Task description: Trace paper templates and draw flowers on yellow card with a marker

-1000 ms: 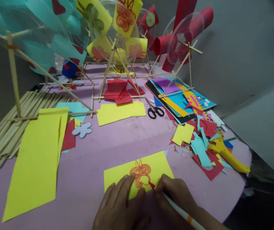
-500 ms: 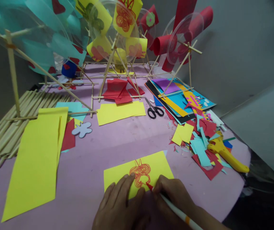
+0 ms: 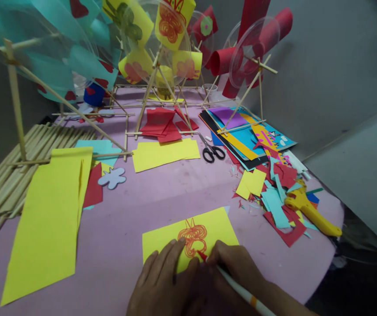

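Observation:
A yellow sheet of paper (image 3: 216,226) lies near the table's front edge. On it is a red line drawing of a butterfly (image 3: 199,232), with looping strokes in its wings. My left hand (image 3: 165,276) rests flat on the sheet's lower left, fingers stretched out and the fingertips beside the drawing. My right hand (image 3: 231,263) is closed round a white marker (image 3: 237,287) with a red tip and an orange band. The marker's tip touches the lower wing of the butterfly. Part of the sheet's lower edge is hidden under both hands.
Yellow sheets (image 3: 43,219) and wooden sticks (image 3: 7,180) lie at left, near a grey butterfly cutout (image 3: 112,178). Black-handled scissors (image 3: 213,151) lie mid-table. Paper scraps (image 3: 275,206) and a yellow glue gun (image 3: 313,215) are at right. Stick frames with paper pinwheels (image 3: 157,57) stand behind.
My right hand and the marker's tip have shifted slightly left along the butterfly's lower wing. My left hand stays in place on the sheet.

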The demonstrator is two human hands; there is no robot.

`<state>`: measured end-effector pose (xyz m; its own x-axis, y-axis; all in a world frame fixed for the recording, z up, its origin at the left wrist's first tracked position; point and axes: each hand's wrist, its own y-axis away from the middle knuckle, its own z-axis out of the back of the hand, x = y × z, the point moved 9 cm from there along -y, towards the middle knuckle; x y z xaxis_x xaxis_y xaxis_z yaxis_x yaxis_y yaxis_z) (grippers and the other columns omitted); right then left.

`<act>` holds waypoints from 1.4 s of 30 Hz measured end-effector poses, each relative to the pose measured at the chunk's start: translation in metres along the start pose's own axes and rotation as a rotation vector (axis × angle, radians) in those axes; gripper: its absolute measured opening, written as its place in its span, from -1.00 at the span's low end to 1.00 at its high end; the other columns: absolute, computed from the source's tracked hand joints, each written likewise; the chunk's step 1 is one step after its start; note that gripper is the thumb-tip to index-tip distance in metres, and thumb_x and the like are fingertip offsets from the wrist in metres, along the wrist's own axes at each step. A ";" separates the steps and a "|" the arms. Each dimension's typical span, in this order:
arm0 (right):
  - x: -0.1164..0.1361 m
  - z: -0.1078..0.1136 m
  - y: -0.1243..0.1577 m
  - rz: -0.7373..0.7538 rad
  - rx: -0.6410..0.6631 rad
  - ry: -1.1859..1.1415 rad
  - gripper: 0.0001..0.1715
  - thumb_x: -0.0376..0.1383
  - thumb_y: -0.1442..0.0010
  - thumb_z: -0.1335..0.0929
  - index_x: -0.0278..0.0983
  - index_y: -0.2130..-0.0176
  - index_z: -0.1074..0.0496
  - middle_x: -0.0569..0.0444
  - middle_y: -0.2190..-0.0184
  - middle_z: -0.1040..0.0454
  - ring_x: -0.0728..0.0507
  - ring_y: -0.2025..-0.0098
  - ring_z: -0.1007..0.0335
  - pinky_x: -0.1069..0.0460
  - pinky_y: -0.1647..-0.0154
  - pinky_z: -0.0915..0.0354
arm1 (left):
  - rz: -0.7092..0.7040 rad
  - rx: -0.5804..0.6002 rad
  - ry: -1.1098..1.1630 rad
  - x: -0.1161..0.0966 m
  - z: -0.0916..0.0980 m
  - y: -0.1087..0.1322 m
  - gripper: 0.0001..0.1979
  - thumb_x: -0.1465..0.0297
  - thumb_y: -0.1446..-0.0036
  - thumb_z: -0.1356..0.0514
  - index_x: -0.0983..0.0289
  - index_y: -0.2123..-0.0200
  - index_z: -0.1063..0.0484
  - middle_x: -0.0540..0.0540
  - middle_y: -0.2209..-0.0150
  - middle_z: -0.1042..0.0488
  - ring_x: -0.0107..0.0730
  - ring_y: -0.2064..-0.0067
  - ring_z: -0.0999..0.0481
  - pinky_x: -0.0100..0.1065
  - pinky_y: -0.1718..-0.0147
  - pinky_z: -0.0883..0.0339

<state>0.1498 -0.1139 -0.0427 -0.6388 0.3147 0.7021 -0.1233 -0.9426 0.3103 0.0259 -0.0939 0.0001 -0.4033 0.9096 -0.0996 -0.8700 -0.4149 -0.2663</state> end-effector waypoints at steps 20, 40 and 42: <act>-0.008 -0.002 -0.004 -0.018 -0.036 0.025 -0.89 -0.39 -0.04 -0.33 -0.20 0.38 -0.45 0.14 0.44 -0.58 -0.09 0.39 -0.48 0.12 0.40 -0.28 | -0.079 -0.011 -0.125 -0.003 -0.002 -0.002 -0.44 0.14 0.01 -0.25 0.12 -0.09 -0.32 0.20 -0.12 -0.34 -0.09 -0.07 -0.38 -0.14 0.12 -0.41; -0.012 -0.003 -0.002 0.050 -0.179 0.099 -0.87 -0.45 0.04 -0.33 -0.21 0.46 -0.36 0.19 0.61 -0.50 -0.01 0.63 -0.36 0.17 0.59 -0.18 | -0.093 -0.050 -0.130 -0.004 0.003 -0.001 -0.45 0.14 0.01 -0.25 0.16 -0.06 -0.32 0.22 -0.10 -0.35 -0.08 -0.05 -0.39 -0.14 0.16 -0.43; -0.011 0.000 0.000 0.046 -0.181 0.087 -0.87 -0.45 0.03 -0.32 -0.21 0.47 -0.35 0.20 0.63 -0.47 0.00 0.65 -0.33 0.18 0.62 -0.16 | -0.088 -0.046 -0.120 -0.004 0.003 0.001 -0.46 0.14 0.00 -0.24 0.15 -0.06 -0.32 0.21 -0.11 -0.34 -0.10 -0.05 -0.39 -0.15 0.15 -0.42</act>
<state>0.1568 -0.1173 -0.0500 -0.7091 0.2675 0.6524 -0.2218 -0.9629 0.1537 0.0263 -0.0982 0.0033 -0.3596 0.9322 0.0406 -0.8906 -0.3298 -0.3131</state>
